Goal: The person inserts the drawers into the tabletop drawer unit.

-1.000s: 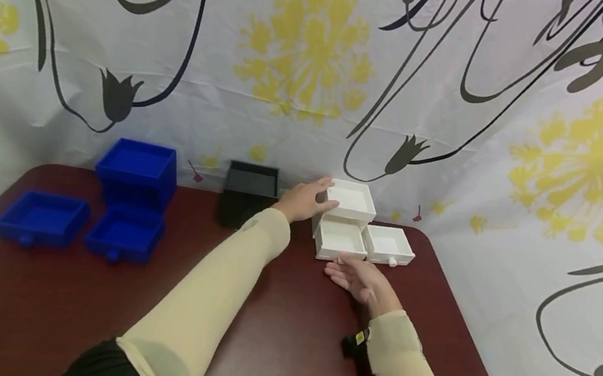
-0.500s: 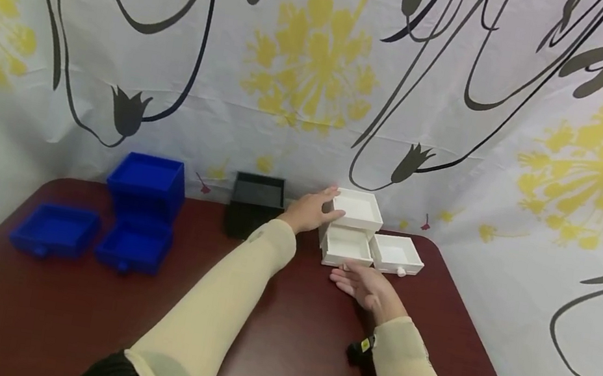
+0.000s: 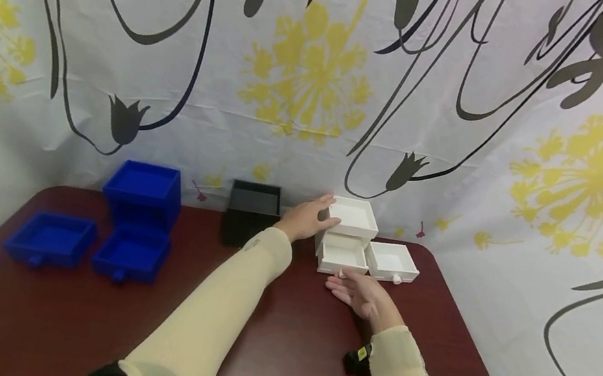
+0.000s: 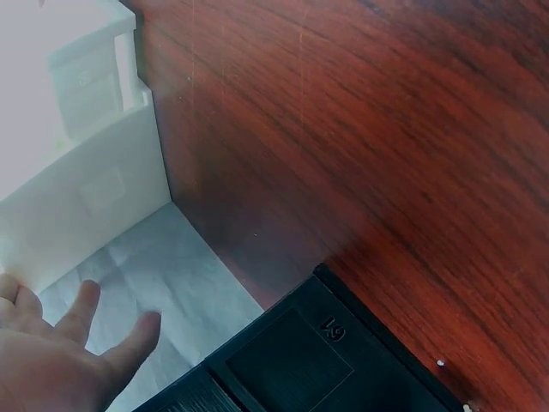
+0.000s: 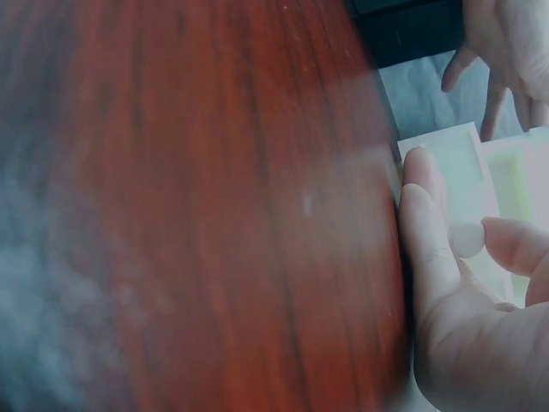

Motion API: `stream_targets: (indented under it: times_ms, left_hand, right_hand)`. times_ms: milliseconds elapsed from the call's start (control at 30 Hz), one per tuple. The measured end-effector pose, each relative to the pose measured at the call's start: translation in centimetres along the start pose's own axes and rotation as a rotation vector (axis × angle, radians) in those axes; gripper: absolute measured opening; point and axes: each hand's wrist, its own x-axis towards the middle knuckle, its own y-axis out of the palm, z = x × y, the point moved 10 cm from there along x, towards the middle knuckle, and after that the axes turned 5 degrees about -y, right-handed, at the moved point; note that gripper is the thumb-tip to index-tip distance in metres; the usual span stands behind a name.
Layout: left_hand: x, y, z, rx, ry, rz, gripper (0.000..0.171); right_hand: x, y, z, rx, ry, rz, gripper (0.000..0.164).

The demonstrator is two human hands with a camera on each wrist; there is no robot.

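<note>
A small white drawer cabinet (image 3: 353, 216) stands at the table's back right, its lower drawer (image 3: 343, 252) pulled partly out. My right hand (image 3: 364, 297) is at that drawer's front. In the right wrist view, thumb and forefinger pinch its round white knob (image 5: 467, 239). My left hand (image 3: 304, 218) rests against the cabinet's left side, near the top, with fingers spread. In the left wrist view, several fingertips reach toward the white side wall (image 4: 94, 193); exact contact is partly hidden. A second white drawer (image 3: 392, 261) lies on the table right of the cabinet, out of it.
Left of my left hand stands a black box (image 3: 252, 214). At the far left are a blue cabinet (image 3: 144, 186) with its lower blue drawer (image 3: 130, 251) out front and another blue drawer (image 3: 51, 238) beside it. A patterned cloth (image 3: 320, 72) hangs behind the table (image 3: 302, 372).
The head view has shifted slightly. The lower white drawer seems to sit a little further in than a second ago. Both hands keep nearly the same places.
</note>
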Motion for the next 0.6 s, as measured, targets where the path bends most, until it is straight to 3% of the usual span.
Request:
stream_targets:
  times_ms: [233,600]
  left_hand:
    - [-1.3,0.8,1.5,0.021,-0.047,0.008,0.072]
    - [0.1,0.3,0.1,0.021,-0.001,-0.015,0.072]
  right_hand:
    - [-0.1,0.8,-1.7,0.025,0.043,0.013,0.036]
    - [-0.1,0.1,0.3,0.01,0.006,-0.009,0.034]
